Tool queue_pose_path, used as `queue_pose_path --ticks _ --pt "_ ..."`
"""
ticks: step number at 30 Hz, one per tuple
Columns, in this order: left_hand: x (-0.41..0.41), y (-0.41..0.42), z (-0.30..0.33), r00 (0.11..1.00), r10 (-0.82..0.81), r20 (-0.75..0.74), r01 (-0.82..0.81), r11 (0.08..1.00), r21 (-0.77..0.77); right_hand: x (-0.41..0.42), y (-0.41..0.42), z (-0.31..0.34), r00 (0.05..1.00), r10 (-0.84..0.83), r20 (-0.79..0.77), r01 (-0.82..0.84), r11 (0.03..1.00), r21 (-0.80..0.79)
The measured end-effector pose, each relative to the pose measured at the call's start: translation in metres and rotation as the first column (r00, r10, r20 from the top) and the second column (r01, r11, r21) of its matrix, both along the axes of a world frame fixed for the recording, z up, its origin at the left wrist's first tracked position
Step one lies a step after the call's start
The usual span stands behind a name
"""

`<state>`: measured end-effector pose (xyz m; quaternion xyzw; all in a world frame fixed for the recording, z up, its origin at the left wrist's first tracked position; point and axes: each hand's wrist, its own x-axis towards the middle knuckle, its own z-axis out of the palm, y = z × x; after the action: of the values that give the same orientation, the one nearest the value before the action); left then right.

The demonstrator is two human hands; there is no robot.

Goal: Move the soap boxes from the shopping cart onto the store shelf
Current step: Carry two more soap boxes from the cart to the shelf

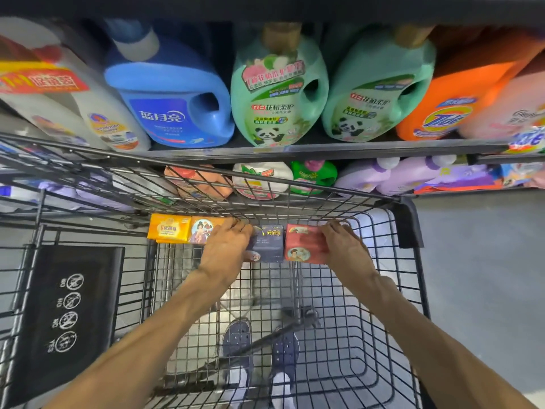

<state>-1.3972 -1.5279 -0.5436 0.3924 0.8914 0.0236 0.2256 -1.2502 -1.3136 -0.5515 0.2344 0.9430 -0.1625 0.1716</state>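
Beyond cart wire (265, 199) — detergent jugs (277, 93)

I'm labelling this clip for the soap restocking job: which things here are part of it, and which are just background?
Job: dark blue soap box, red soap box, yellow soap box, pictured soap box, shopping cart.
Background: detergent jugs, cart's warning flap.

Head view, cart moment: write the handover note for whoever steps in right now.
Left hand: grips the dark blue soap box from its left side.
Right hand: grips the red soap box from its right side.
Both boxes sit side by side, pressed together, at the far end of the shopping cart.
The yellow soap box and an illustrated box lie to the left of the hands.
Done: no soap box seen on the store shelf among the detergent bottles.
Left: lift this pair out, shelve it, then the others.
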Motion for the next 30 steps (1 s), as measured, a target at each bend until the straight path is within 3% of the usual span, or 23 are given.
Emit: queue_pose_path --ticks 5,11,15,17,19,22,30 --pt "0.011 -0.006 0.033 1.000 0.026 0.012 -0.027 0.999 0.018 0.013 -0.007 0.038 0.999 0.044 -0.018 -0.045 0.998 -0.037" --pt "0.022 -0.009 0.098 0.999 -0.034 -0.029 0.037 0.995 0.091 0.040 -0.010 0.120 0.998 -0.028 -0.047 0.025 0.998 -0.066" --pt "0.035 -0.002 0.181 0.994 -0.087 -0.071 0.101 0.969 0.227 0.068 -0.002 0.210 0.955 -0.233 -0.183 0.204 0.965 -0.164" --pt "0.042 0.007 0.230 0.992 -0.107 -0.073 0.123 0.958 0.261 0.087 0.005 0.264 0.952 -0.239 -0.191 0.205 0.961 -0.184" --pt "0.050 0.020 0.278 0.988 -0.140 -0.065 0.153 0.943 0.295 0.113 0.016 0.307 0.949 -0.221 -0.224 0.205 0.974 -0.093" --pt "0.067 0.050 0.345 0.967 -0.233 -0.105 0.256 0.892 0.373 0.164 0.037 0.358 0.920 -0.241 -0.311 0.258 0.966 0.016" --pt "0.160 0.161 0.483 0.848 -0.471 -0.244 0.528 0.701 0.480 0.318 0.082 0.479 0.782 -0.416 -0.465 0.492 0.869 0.049"
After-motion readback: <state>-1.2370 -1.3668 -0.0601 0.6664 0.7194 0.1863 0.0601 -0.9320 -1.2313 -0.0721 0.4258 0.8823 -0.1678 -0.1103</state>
